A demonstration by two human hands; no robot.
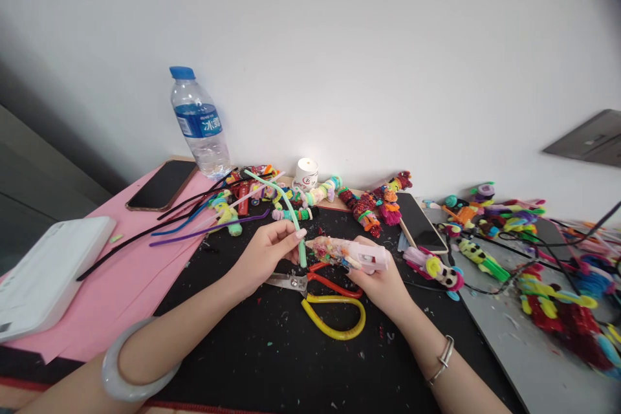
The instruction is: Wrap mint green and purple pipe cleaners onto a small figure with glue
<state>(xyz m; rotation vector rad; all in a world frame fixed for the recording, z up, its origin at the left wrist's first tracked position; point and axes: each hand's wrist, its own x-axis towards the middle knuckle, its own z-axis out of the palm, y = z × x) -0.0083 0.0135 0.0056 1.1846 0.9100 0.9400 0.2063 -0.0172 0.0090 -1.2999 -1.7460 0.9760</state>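
I see pink paper (140, 242) at left, then open black mat (257, 362) with its edge at right. My left hand (266, 249) pinches a green pipe cleaner (290, 207); my right hand (381, 284) wraps a glue gun (349, 251), tip just beside it.

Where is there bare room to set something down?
Black mat: the stretch nearer than the scissors, scattered with small scraps. Pink sheet: the patch between the white device and the mat. Crowded: between left hand and right hand, with green stem and pink tool; also along the wall, among fuzzy figures.
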